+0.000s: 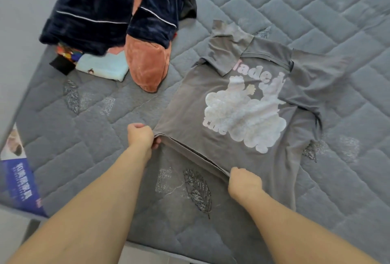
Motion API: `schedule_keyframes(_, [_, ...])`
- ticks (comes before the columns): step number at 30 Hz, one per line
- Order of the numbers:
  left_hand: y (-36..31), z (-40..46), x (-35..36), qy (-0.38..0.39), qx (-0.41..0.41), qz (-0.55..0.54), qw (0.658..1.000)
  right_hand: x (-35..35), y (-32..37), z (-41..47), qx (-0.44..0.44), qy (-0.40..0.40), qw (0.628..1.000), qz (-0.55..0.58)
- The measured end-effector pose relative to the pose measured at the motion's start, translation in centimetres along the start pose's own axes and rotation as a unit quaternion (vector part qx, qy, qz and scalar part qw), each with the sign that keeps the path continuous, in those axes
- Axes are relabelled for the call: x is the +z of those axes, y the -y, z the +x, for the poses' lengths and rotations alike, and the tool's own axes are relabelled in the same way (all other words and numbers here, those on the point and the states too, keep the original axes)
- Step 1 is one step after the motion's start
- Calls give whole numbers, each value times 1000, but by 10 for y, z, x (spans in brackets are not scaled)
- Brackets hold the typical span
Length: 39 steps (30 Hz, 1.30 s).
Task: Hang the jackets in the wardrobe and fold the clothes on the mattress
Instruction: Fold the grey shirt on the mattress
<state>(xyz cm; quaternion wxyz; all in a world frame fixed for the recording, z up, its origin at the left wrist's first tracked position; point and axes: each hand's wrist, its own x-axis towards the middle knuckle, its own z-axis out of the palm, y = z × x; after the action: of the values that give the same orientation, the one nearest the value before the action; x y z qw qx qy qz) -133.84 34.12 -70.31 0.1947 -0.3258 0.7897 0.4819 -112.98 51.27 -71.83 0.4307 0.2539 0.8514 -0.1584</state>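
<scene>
A grey T-shirt [190, 103] with a pale cloud print lies spread on the grey quilted mattress [316, 10], its left sleeve folded in over the chest. My left hand [141, 135] grips the shirt's bottom hem at its left corner. My right hand [244, 183] grips the same hem further right. Both fists are curled round the fabric, and the hem is stretched between them.
A heap of clothes sits at the far left: a navy velvet garment [101, 8] with white piping, a rust-coloured piece [147, 67], a folded light-blue item [103, 66] and something multicoloured [66, 52]. A blue label [19, 183] marks the mattress's left edge.
</scene>
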Motion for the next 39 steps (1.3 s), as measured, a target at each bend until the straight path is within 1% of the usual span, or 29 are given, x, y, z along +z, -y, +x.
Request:
schedule_keyframes(2, [-28, -6, 16, 36, -9, -2, 999, -24, -26, 7, 36, 30, 998, 47])
schedule_keyframes(4, [-54, -13, 36, 86, -17, 7, 996, -48, -58, 16, 72, 38, 994, 79])
schedule_keyframes(6, [-76, -15, 59, 101, -11, 17, 995, -69, -92, 28, 110, 35, 988, 101])
schedule_keyframes(8, [-94, -13, 86, 107, 17, 37, 993, -89, -122, 38, 135, 41, 984, 107])
schedule_keyframes(10, [-109, -8, 116, 117, 70, 78, 988, -111, -148, 45, 147, 49, 982, 109])
schedule_keyframes(11, [-116, -3, 131, 102, 100, 87, 986, -121, -160, 49, 149, 50, 981, 111])
schedule_keyframes(13, [-134, -5, 159, 80, 143, 94, 982, -140, -181, 60, 151, 44, 982, 105])
schedule_keyframes(15, [-153, -10, 186, 83, 172, 87, 978, -163, -199, 71, 145, 38, 986, 72])
schedule_keyframes(17, [-174, -15, 212, 107, 178, 62, 976, -194, -213, 78, 138, 31, 989, 51])
schedule_keyframes(18, [-188, -18, 222, 115, 170, 47, 978, -211, -221, 84, 135, 20, 989, 48])
schedule_keyframes(19, [-202, -22, 229, 100, 177, 97, 974, -228, -228, 88, 135, 1, 990, 48])
schedule_keyframes(20, [-212, -24, 234, 81, 166, 118, 976, -245, -235, 96, 140, -20, 989, 46])
schedule_keyframes(21, [-224, -20, 243, 69, 148, 95, 982, -260, -243, 105, 146, -50, 987, 54])
schedule_keyframes(22, [-232, -10, 256, 84, 147, 92, 981, -273, -250, 115, 158, -83, 981, 73])
schedule_keyframes(23, [-242, -9, 268, 87, 151, 101, 979, -285, -254, 123, 174, -120, 973, 91])
schedule_keyframes(24, [-246, -1, 281, 81, 156, 86, 981, -295, -258, 133, 187, -166, 963, 96])
schedule_keyframes(25, [-251, -2, 289, 80, 133, 20, 988, -302, -260, 143, 201, -212, 953, 85])
schedule_keyframes(26, [-254, -1, 298, 75, 152, 13, 985, -308, -261, 154, 213, -261, 940, 63])
schedule_keyframes(27, [-252, 3, 305, 70, 186, 24, 980, -310, -261, 165, 220, -304, 926, 44])
schedule_keyframes(29, [-241, 18, 317, 60, 254, 115, 958, -306, -257, 187, 228, -361, 902, 62])
schedule_keyframes(31, [-216, 41, 330, 54, 269, 213, 938, -286, -250, 215, 235, -382, 887, 112])
schedule_keyframes(33, [-184, 62, 345, 17, 269, 327, 906, -256, -242, 241, 230, -417, 867, 145])
schedule_keyframes(34, [-169, 64, 352, -13, 291, 362, 885, -241, -240, 251, 225, -446, 854, 145])
schedule_keyframes(36, [-146, 69, 364, -79, 362, 391, 843, -218, -240, 268, 223, -499, 827, 127])
schedule_keyframes(37, [-140, 74, 370, -108, 385, 402, 824, -214, -241, 275, 222, -518, 817, 125])
schedule_keyframes(38, [-139, 79, 373, -133, 396, 410, 811, -214, -242, 279, 221, -530, 809, 125])
schedule_keyframes(39, [-142, 84, 375, -142, 391, 425, 804, -213, -241, 282, 220, -531, 809, 126])
